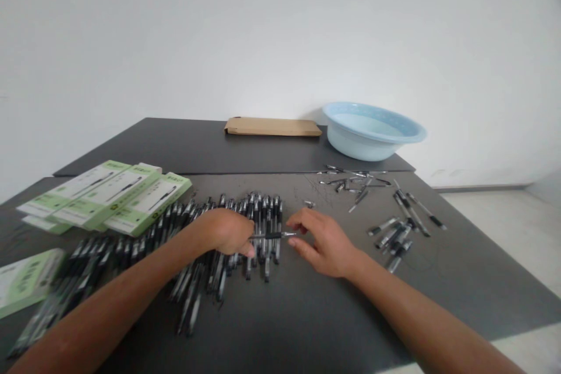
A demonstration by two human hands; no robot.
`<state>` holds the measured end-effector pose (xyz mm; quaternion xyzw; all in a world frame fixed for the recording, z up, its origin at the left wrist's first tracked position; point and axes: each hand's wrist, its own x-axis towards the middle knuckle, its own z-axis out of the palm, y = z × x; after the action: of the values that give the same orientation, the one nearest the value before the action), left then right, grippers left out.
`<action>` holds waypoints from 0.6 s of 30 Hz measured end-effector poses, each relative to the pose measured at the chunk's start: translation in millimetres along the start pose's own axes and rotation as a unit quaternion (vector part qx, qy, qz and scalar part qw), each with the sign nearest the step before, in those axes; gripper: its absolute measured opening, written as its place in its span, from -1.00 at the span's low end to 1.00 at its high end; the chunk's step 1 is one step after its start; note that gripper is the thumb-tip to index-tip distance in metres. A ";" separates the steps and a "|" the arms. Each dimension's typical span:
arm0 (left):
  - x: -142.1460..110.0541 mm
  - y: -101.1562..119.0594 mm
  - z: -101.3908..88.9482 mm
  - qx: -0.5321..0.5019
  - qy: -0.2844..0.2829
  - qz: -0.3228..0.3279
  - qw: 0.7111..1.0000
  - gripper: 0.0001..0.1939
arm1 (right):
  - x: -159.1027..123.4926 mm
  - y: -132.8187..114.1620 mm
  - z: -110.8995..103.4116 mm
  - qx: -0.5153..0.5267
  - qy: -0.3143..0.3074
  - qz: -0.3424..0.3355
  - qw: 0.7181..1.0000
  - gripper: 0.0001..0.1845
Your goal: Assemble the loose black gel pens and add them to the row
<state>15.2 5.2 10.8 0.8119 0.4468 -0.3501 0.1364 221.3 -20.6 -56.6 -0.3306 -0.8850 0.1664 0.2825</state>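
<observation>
My left hand [234,232] is closed around the back end of a gel pen [273,235], which lies level with its black grip and metal tip pointing right. My right hand [324,242] has its thumb and forefinger spread slightly apart, on either side of the pen's tip; whether they touch it I cannot tell. Beneath and around my left hand, many clear-barrelled pens [193,298] with black grips and caps lie in a broad row on the dark table [280,321]. A small clear-and-black piece [309,204] rests just beyond my right hand.
Green-and-white pen boxes [146,201] are stacked at left, with another box [30,280] nearer. Loose pen parts [355,178] and a small heap of caps or pens [394,236] lie at right. Behind stand a blue basin [372,143] and a flat cardboard box [272,127].
</observation>
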 end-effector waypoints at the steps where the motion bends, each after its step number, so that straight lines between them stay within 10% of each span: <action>1: 0.0 0.0 0.0 0.000 0.002 0.000 1.000 -0.50 | 0.0 -0.1 0.1 0.000 0.001 -0.001 1.000 -0.81; 18: -1.0 0.1 -0.7 0.004 0.000 0.004 1.000 -0.52 | 0.7 2.1 -3.1 -0.008 0.007 -0.006 1.000 -0.80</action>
<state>15.3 4.9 12.0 0.8145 0.4420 -0.3508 0.1348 223.7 -18.3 -54.9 -0.3287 -0.8863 0.1558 0.2867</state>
